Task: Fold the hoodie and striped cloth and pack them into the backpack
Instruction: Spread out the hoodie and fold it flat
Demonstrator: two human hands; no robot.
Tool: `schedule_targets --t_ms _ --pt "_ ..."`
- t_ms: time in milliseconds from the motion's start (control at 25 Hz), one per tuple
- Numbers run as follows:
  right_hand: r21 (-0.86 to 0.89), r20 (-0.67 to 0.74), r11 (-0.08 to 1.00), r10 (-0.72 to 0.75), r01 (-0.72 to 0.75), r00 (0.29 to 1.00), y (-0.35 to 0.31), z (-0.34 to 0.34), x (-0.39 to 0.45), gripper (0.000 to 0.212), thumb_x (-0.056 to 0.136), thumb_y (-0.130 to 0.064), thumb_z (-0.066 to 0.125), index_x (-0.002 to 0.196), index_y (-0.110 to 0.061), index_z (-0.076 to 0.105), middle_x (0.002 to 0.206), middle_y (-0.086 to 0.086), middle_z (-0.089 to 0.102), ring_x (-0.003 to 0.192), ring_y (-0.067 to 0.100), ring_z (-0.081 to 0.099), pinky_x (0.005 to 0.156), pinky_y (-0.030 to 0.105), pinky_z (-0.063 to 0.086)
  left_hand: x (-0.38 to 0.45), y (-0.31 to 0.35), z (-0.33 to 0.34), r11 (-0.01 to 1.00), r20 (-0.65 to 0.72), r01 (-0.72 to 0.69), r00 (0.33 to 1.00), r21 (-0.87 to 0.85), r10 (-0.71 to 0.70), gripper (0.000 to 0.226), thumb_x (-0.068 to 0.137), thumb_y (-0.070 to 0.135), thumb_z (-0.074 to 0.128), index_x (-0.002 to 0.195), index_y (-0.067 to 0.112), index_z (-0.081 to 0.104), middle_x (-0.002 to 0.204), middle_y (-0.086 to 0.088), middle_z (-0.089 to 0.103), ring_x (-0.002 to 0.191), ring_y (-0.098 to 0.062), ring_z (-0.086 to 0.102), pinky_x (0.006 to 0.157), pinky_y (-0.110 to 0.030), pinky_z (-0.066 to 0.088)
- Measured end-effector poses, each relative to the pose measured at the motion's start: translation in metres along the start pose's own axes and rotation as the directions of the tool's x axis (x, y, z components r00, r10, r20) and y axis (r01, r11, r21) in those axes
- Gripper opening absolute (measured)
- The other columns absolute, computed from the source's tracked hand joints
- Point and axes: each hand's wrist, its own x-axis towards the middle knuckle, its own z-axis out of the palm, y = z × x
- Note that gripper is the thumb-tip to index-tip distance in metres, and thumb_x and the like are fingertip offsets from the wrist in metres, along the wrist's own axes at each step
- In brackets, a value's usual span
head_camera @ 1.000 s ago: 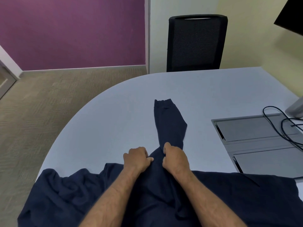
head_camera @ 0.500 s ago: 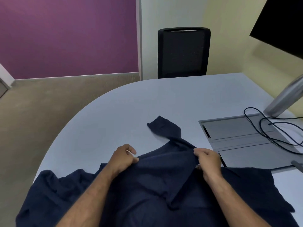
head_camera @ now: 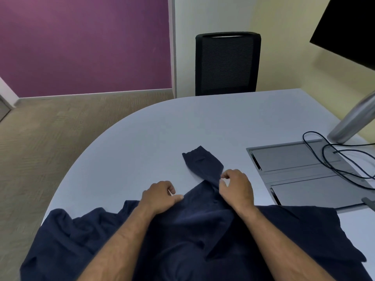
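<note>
hoodie (head_camera: 194, 236) lies spread on near edge of bench (head_camera: 162, 134), navy, one sleeve (head_camera: 204, 164) running out toward far side. right hand (head_camera: 237, 189) grip closed, pinching fabric at sleeve base; left hand (head_camera: 160, 196) grip closed on cloth edge just left of it. striped cloth and backpack not in view. risk, as i judge it: left part hangs off bench edge, so its weight could drag the garment off; limp fabric may bunch under a small pinch and skew the fold.

hoodie (head_camera: 192, 236) | navy, rumpled, spread on table's near edge | sleeve (head_camera: 203, 163) stretched away, cuff flat
</note>
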Motion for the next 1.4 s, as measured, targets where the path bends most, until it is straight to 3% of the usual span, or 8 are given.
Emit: schedule_targets --t_ms 240,440,600,720,840,1000,1200,1400 --pt "-0.300 0.474 0.898 -0.152 0.321 0.867 -0.040 0.046 0.047 0.050 0.088 -0.019 0.052 0.136 -0.033 0.054 0.161 0.005 0.021 0.144 0.028 0.021 0.113 0.045 0.029 0.022 0.011 0.027 0.999 0.066 0.035 0.997 -0.024 -0.033 0.038 0.070 0.052 0.079 0.094 0.028 0.062 0.095 0.012 0.064 0.087 -0.010 0.062 0.082 -0.031 0.055" --pt "-0.410 0.634 0.819 -0.060 0.401 0.771 -0.037 0.063 0.057 0.056 0.088 -0.017 0.050 0.142 -0.031 0.044 0.165 0.007 0.008 0.144 0.034 0.020 0.114 0.053 0.023 0.033 0.010 0.030 0.997 0.105 0.061 0.993 -0.041 -0.056 0.024 0.074 0.034 0.083 0.089 0.024 0.066 0.091 0.009 0.068 0.085 -0.010 0.064 0.080 -0.029 0.056" --pt "-0.234 0.278 0.923 -0.237 0.304 0.931 -0.027 0.052 0.054 0.040 0.084 -0.009 0.052 0.121 -0.019 0.065 0.135 0.002 0.060 0.119 0.028 0.051 0.101 0.039 0.043 0.027 0.011 0.028 0.997 0.096 0.023 0.995 -0.073 -0.016 0.015 0.081 0.029 0.075 0.084 0.021 0.063 0.090 0.007 0.068 0.085 -0.012 0.064 0.080 -0.030 0.055" --pt "0.309 -0.152 0.951 0.043 0.006 0.987 -0.022 0.011 0.047 0.016 0.084 -0.006 0.065 0.089 -0.018 0.074 0.089 -0.008 0.072 0.085 0.009 0.064 0.080 0.018 0.049 0.014 0.012 0.023 0.993 0.112 -0.041 0.992 -0.115 0.054 0.014 0.086 0.030 0.068 0.084 0.022 0.056 0.091 0.006 0.066 0.082 -0.012 0.060 0.076 -0.028 0.050" --pt "0.706 -0.146 0.685 0.389 -0.180 0.909 0.002 -0.033 0.045 0.032 0.075 0.000 0.071 0.100 -0.017 0.063 0.090 -0.006 0.068 0.084 0.009 0.066 0.068 0.015 0.047 -0.004 0.010 0.016 0.978 0.110 -0.089 0.988 -0.191 0.111 0.014 0.091 0.029 0.062 0.085 0.022 0.052 0.086 0.006 0.064 0.074 -0.011 0.054 0.068 -0.026 0.045" --pt "0.923 0.251 0.079 0.621 -0.377 0.743 0.063 -0.082 0.030 0.031 0.073 0.005 0.067 0.102 -0.006 0.069 0.097 0.015 0.072 0.083 0.030 0.070 0.071 0.036 0.057 -0.034 0.008 0.007 0.942 0.086 -0.162 0.977 -0.294 0.195 0.016 0.095 0.030 0.060 0.082 0.026 0.051 0.075 0.007 0.062 0.068 -0.007 0.052 0.066 -0.023 0.042" --pt "0.893 0.400 -0.147 0.694 -0.426 0.599 0.128 -0.108 -0.032 0.046 0.079 -0.015 0.079 0.121 -0.008 0.063 0.111 0.015 0.070 0.098 0.033 0.069 0.079 0.050 0.059 -0.059 0.010 -0.001 0.906 0.182 -0.277 0.921 -0.320 0.346 0.015 0.093 0.029 0.065 0.081 0.026 0.057 0.059 0.014 0.051 0.057 -0.004 0.044 0.064 -0.024 0.039" --pt "0.892 0.453 -0.264 0.534 -0.368 0.714 0.148 -0.122 -0.091 0.077 0.034 0.008 0.075 0.109 -0.005 0.066 0.111 0.013 0.069 0.101 0.030 0.066 0.078 0.040 0.054 -0.083 0.008 0.005 0.904 0.369 -0.281 0.842 -0.321 0.393 0.008 0.090 0.024 0.074 0.087 0.018 0.069 0.059 0.013 0.054 0.056 -0.002 0.047 0.064 -0.017 0.041"
